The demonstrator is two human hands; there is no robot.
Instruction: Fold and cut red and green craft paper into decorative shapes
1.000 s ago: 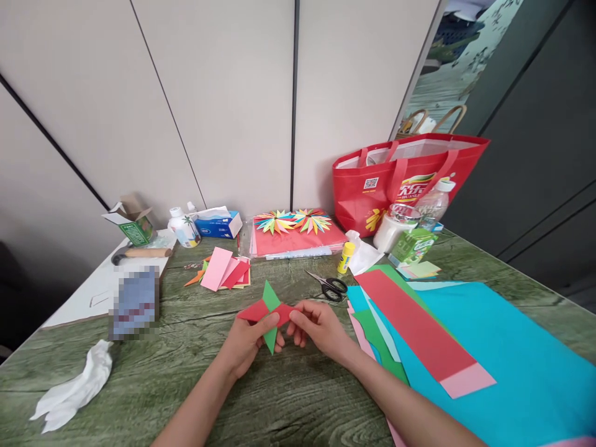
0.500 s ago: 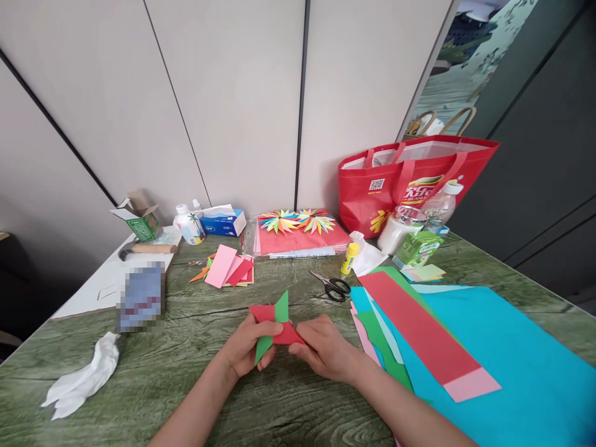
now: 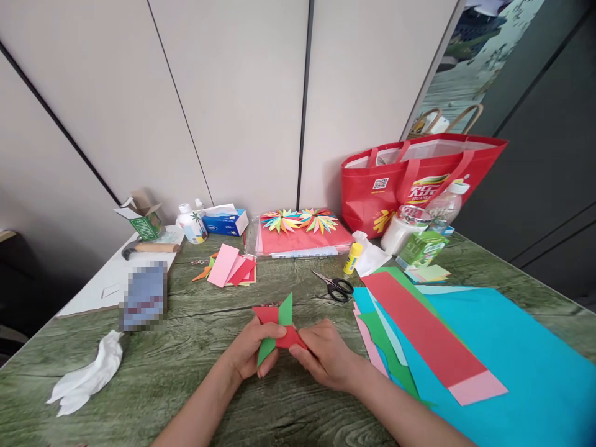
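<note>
A folded paper star (image 3: 285, 315) in red and green is held between both hands above the table. My left hand (image 3: 251, 347) is closed on its left side, thumb pressed on top at the middle and fingers underneath. My right hand (image 3: 328, 354) pinches the red point at the right, which the fingers partly cover. Green points stick out at the upper right and lower left of the star. Beyond the hands lie black-handled scissors (image 3: 339, 289), and near them a yellow glue stick (image 3: 352, 258) stands upright.
Red, green and blue paper sheets (image 3: 521, 347) spread over the right side. Cut paper pieces (image 3: 224, 266) lie back left. Two multicoloured paper stars (image 3: 316, 221) rest on packaged red paper. A red bag (image 3: 367, 198) stands behind; a hammer (image 3: 153, 247) and crumpled tissue (image 3: 88, 379) are left.
The whole view has shifted slightly. Both hands keep the same hold on the paper star, with hardly any visible movement.
</note>
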